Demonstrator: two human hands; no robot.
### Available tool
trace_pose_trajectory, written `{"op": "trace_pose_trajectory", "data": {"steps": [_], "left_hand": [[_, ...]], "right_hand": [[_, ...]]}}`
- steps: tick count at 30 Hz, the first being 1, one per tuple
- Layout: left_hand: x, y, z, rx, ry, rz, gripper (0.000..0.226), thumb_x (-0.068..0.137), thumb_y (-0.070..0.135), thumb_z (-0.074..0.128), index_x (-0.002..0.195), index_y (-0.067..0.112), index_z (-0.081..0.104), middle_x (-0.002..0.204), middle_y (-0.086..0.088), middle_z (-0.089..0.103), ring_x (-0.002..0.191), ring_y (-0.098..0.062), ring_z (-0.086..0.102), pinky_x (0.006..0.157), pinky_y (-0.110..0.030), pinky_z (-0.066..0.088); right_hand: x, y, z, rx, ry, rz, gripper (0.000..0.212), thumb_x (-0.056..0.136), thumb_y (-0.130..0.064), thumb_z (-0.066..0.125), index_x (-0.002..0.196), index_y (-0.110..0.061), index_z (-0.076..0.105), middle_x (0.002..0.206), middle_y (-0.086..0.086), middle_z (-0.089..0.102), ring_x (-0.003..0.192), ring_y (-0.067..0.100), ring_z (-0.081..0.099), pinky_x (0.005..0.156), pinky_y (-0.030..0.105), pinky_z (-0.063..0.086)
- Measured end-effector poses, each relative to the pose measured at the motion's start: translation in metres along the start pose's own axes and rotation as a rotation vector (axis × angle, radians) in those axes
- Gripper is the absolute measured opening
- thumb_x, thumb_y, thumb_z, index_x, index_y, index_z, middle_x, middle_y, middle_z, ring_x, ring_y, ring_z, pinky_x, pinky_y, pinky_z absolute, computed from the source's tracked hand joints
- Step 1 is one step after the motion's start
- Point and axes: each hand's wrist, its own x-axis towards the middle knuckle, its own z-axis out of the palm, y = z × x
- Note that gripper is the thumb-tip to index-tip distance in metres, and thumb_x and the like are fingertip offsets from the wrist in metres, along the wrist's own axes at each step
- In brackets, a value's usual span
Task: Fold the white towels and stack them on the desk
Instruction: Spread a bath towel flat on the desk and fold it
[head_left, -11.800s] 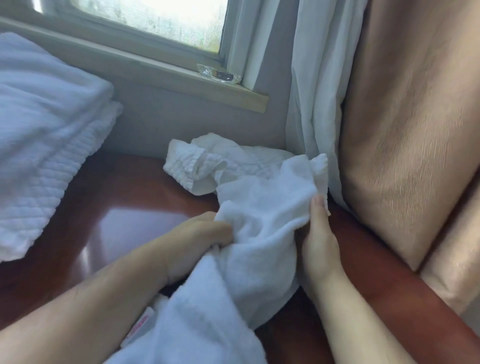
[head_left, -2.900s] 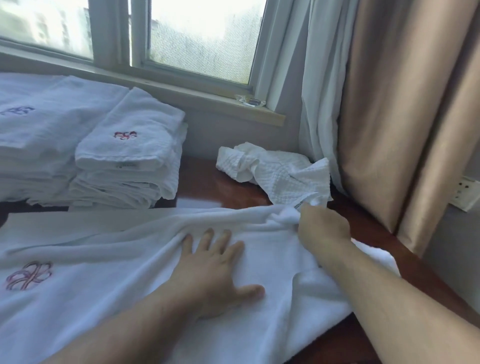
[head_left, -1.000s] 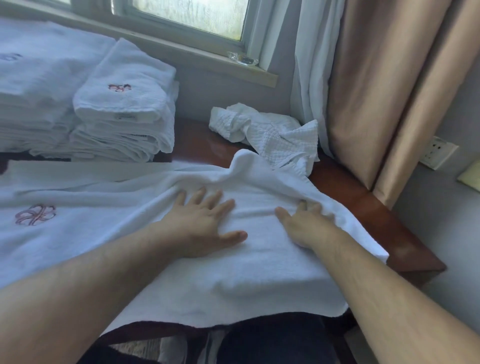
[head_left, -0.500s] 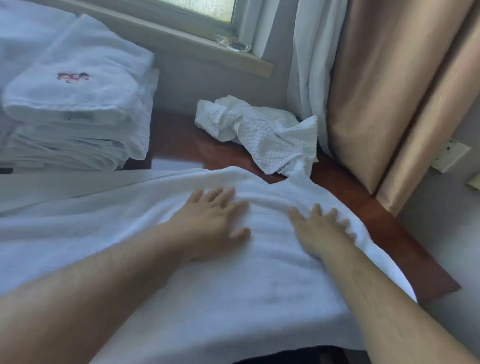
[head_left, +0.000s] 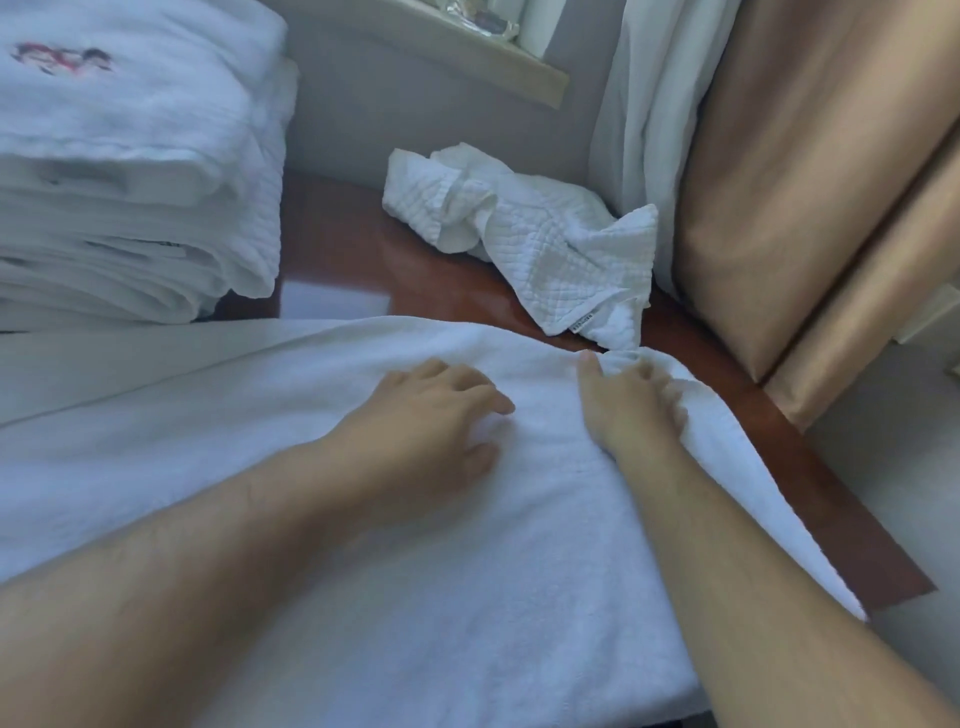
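Observation:
A large white towel (head_left: 467, 571) lies spread over the reddish-brown desk (head_left: 810, 467) and hangs past its near edge. My left hand (head_left: 431, 410) rests palm down on the towel's middle, fingers curled a little, holding nothing. My right hand (head_left: 628, 400) has its fingers closed on the towel's far right corner, bunching the cloth. A stack of folded white towels (head_left: 130, 182) with a red embroidered mark stands at the back left. A crumpled quilted white towel (head_left: 535, 244) lies at the back of the desk by the wall.
A window sill (head_left: 467, 57) runs along the wall behind the desk. A white sheer curtain (head_left: 639, 130) and a tan curtain (head_left: 810, 182) hang at the right, touching the desk's far right edge. The desk's right edge drops off to the floor.
My right hand went from lying flat on the towel to closing on its far right corner. My left hand's fingers have curled. The view has moved closer and lower.

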Motion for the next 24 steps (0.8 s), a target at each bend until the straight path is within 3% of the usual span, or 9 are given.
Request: {"op": "trace_pose_trajectory", "data": {"steps": [3, 5, 7, 8, 11, 14, 16, 20, 24], "left_hand": [[0.001, -0.004, -0.003, -0.042, 0.081, -0.044, 0.046, 0.095, 0.048, 0.052, 0.141, 0.041, 0.047, 0.148, 0.016, 0.044, 0.138, -0.011, 0.030, 0.114, -0.036, 0.029], [0.003, -0.011, -0.007, 0.026, 0.124, -0.132, 0.050, 0.097, 0.050, 0.045, 0.146, 0.040, 0.042, 0.156, 0.010, 0.035, 0.146, -0.015, 0.020, 0.118, -0.036, 0.019], [0.005, -0.019, -0.010, 0.100, 0.073, -0.239, 0.056, 0.098, 0.056, 0.035, 0.151, 0.040, 0.032, 0.165, 0.000, 0.019, 0.152, -0.019, 0.006, 0.121, -0.039, 0.006], [0.005, -0.021, -0.010, 0.130, 0.020, -0.271, 0.058, 0.097, 0.059, 0.029, 0.153, 0.040, 0.027, 0.167, -0.004, 0.012, 0.153, -0.021, 0.000, 0.122, -0.042, 0.002], [0.001, -0.017, -0.010, 0.199, -0.109, -0.307, 0.066, 0.097, 0.064, 0.018, 0.157, 0.037, 0.010, 0.168, -0.007, -0.006, 0.154, -0.023, -0.011, 0.123, -0.051, -0.005], [-0.004, -0.003, -0.014, 0.343, -0.163, -0.358, 0.066, 0.097, 0.064, 0.016, 0.155, 0.033, 0.016, 0.165, -0.012, 0.011, 0.152, -0.029, 0.009, 0.119, -0.056, 0.018], [-0.005, 0.010, -0.021, 0.464, -0.157, -0.405, 0.057, 0.098, 0.062, 0.021, 0.142, 0.029, 0.037, 0.141, -0.016, 0.041, 0.134, -0.033, 0.036, 0.094, -0.046, 0.043], [0.019, 0.019, -0.033, 0.471, -0.019, -0.408, 0.022, 0.104, 0.036, 0.038, 0.102, 0.028, 0.059, 0.078, -0.001, 0.038, 0.084, -0.024, 0.044, 0.065, -0.034, 0.032], [0.032, -0.006, -0.016, 0.323, 0.201, -0.329, 0.025, 0.102, 0.032, 0.043, 0.105, 0.017, 0.062, 0.100, -0.001, 0.052, 0.104, -0.028, 0.050, 0.077, -0.038, 0.040]], "right_hand": [[0.014, 0.003, -0.004, 0.119, 0.085, 0.046, 0.089, 0.098, -0.056, 0.042, 0.159, 0.000, 0.008, 0.163, 0.019, 0.021, 0.149, 0.040, 0.020, 0.120, 0.050, 0.023], [0.007, 0.006, -0.001, 0.115, 0.307, -0.102, 0.074, 0.094, -0.041, 0.056, 0.152, -0.002, 0.030, 0.151, 0.019, 0.039, 0.138, 0.039, 0.035, 0.109, 0.049, 0.035], [-0.004, 0.005, 0.001, 0.197, 0.500, -0.448, 0.033, 0.090, -0.026, 0.062, 0.117, -0.008, 0.062, 0.115, 0.013, 0.061, 0.109, 0.033, 0.052, 0.089, 0.043, 0.044], [-0.010, 0.003, 0.002, 0.217, 0.464, -0.582, 0.014, 0.090, -0.022, 0.061, 0.097, -0.011, 0.065, 0.097, 0.007, 0.063, 0.096, 0.028, 0.054, 0.079, 0.039, 0.045], [-0.025, -0.002, 0.004, 0.105, 0.282, -0.583, 0.024, 0.092, -0.026, 0.052, 0.072, -0.014, 0.057, 0.078, -0.002, 0.055, 0.089, 0.023, 0.050, 0.066, 0.033, 0.037], [-0.032, 0.001, 0.001, -0.180, 0.216, -0.351, 0.043, 0.095, -0.048, 0.043, 0.092, -0.010, 0.064, 0.100, 0.008, 0.059, 0.110, 0.032, 0.050, 0.071, 0.036, 0.036], [-0.030, 0.006, -0.004, -0.283, 0.107, -0.251, 0.067, 0.096, -0.063, 0.033, 0.117, -0.007, 0.065, 0.128, 0.012, 0.054, 0.124, 0.033, 0.042, 0.072, 0.037, 0.035], [-0.012, 0.011, -0.018, -0.261, -0.021, -0.126, 0.091, 0.095, -0.076, 0.019, 0.142, -0.005, 0.053, 0.152, 0.015, 0.031, 0.126, 0.034, 0.045, 0.078, 0.039, 0.036], [0.008, 0.001, -0.027, -0.127, -0.060, 0.031, 0.093, 0.093, -0.078, 0.019, 0.146, -0.006, 0.046, 0.146, 0.016, 0.042, 0.128, 0.033, 0.047, 0.088, 0.042, 0.039]]}}
